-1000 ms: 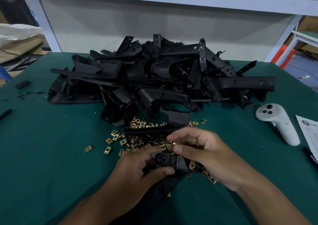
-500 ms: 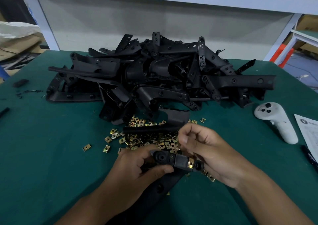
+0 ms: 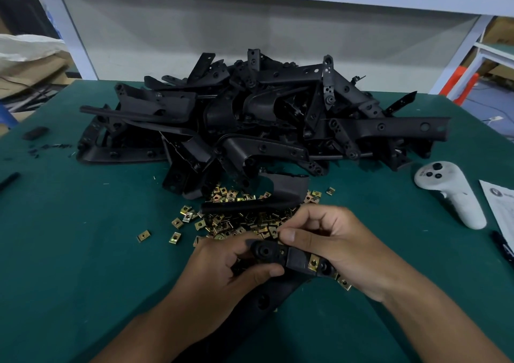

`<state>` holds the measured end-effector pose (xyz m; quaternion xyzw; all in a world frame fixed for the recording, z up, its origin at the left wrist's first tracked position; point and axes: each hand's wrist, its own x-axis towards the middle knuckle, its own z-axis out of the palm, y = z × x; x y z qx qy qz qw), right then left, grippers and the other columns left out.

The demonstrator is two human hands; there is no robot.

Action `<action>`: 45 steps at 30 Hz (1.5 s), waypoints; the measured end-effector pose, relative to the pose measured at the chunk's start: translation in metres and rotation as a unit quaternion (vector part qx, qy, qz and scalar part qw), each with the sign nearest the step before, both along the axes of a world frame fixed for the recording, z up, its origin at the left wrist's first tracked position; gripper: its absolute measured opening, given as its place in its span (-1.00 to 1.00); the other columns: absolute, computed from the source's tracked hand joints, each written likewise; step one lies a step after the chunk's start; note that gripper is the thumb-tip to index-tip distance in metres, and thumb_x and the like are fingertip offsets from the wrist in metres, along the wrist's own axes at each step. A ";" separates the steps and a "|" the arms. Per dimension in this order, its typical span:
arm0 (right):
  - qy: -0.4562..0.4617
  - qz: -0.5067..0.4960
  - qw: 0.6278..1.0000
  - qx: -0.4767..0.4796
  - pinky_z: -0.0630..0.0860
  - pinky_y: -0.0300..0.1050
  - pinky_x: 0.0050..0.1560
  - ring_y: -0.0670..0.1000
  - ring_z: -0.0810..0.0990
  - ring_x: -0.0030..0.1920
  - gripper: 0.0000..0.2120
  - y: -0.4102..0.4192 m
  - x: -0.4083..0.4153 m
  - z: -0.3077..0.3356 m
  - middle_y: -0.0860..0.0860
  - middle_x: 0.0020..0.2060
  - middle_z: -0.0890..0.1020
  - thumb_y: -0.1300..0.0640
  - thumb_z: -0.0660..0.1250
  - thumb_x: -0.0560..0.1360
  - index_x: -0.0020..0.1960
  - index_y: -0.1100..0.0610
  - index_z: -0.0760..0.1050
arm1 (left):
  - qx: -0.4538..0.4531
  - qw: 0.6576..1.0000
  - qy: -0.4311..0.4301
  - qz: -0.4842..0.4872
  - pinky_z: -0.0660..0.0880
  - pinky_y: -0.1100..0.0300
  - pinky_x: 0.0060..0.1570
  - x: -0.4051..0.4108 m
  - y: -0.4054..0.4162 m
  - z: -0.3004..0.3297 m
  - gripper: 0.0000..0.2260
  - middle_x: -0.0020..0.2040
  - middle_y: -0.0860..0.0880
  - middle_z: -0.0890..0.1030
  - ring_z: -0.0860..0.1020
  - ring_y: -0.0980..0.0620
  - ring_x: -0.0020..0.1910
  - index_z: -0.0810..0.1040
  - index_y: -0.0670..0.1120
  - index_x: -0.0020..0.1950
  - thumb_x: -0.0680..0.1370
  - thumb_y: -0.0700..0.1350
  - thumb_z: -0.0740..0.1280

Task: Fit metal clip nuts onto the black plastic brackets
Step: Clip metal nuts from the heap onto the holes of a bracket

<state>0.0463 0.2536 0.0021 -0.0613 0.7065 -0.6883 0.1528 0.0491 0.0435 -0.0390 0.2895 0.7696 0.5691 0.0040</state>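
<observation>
1. Bracket [image 3: 289,259] in work is held just above the green table [image 3: 69,251], down at 6 o'clock of the view, between both hands.
2. It is gripped at its near end by the left hand [image 3: 222,268], thumb curled under the edge and fingers wrapped over the top.
3. Its far edge is met by the right hand [image 3: 333,248], fingers curled and thumb tip pressed down at the top edge; a clip nut may be pinched there, but that cannot be told, since the fingertips hide it.
4. One brass clip nut [image 3: 313,262] is already seen seated on the bracket, at 3 o'clock of the round boss near the left thumb.
5. So this bracket is judged partly done: at least one nut on, another position apparently being dealt with.
6. A scatter of loose clip nuts [image 3: 222,223] is spread at 12 o'clock of the hands, with a few strays out toward 9 o'clock.
7. Beyond them, at 12 o'clock, a big pile of black brackets [image 3: 264,120] is heaped; whether any carry nuts cannot be made out, so most of the job looks to be left.
8. A white controller [image 3: 450,196] is lying at 2 o'clock, with a printed sheet [image 3: 500,209] just beside it.
</observation>
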 end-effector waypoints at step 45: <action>0.145 -0.019 0.985 0.089 0.47 -0.40 -0.25 -0.23 0.60 -0.27 -0.84 -0.003 0.006 0.001 -0.23 -0.27 0.68 -0.07 0.41 0.55 -0.03 -0.01 0.70 | 0.021 0.998 0.014 0.056 0.43 0.49 -0.27 -0.002 0.002 0.001 -0.81 -0.21 0.28 0.66 0.62 0.28 -0.24 0.50 0.21 0.03 0.47 0.15 0.42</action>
